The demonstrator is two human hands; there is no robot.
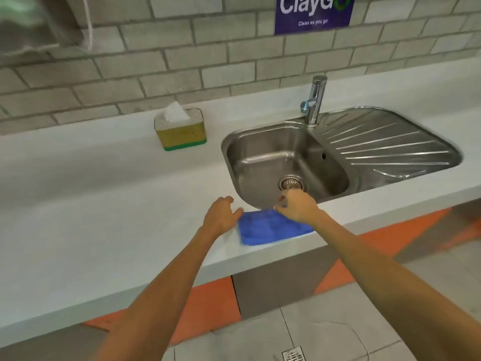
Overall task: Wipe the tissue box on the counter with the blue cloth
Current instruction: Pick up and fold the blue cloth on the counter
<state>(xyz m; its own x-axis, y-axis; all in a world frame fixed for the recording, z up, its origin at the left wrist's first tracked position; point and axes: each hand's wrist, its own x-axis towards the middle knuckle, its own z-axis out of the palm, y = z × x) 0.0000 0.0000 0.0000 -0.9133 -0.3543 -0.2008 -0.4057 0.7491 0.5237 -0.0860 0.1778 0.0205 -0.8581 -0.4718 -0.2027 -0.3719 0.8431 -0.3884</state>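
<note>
At a kitchen counter [78, 204], I watch both hands close in on the blue cloth [270, 227] that lies flat at the counter's front edge, just in front of the sink [286, 157]. Furthest left of the sink stands the tissue box [180, 130], upright near the tiled wall and well apart from the cloth, with a white tissue poking from its top; it looks untouched. Nearer, the left hand [221, 217] rests at the cloth's left edge, fingers loosely spread and holding nothing. The right hand [299, 208] sits over the cloth's far right corner, fingers drawn narrow as if pinching the fabric, though I cannot tell whether they have gripped it. I judge the cloth soft, light and limp, best gathered in a bunch at an edge or corner. The box I judge light and easily pushed, so it may need steadying by its sides while its top and walls are wiped, keeping clear of the fragile tissue.
</note>
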